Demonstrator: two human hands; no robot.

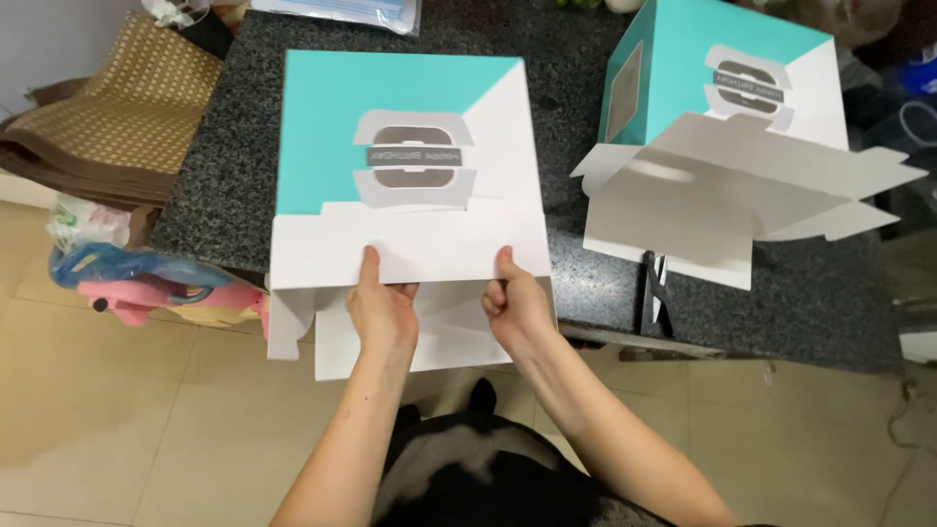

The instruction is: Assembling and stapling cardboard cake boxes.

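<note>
At near edge of granite countertop [215, 195]: pinching white flap of flat teal-and-white cake box [405, 127], left hand [383, 310] and right hand [517, 307] both closed on it. Overhanging that edge; risking slipping off or creasing crooked from uneven pressing.

A home work corner, speckled dark granite countertop [224, 146], beige tiled floor [127, 420], woven tan mat [117, 98], pink plastic toy [161, 293], folded teal-and-white cardboard cake boxes [410, 146] laid out on the counter
</note>
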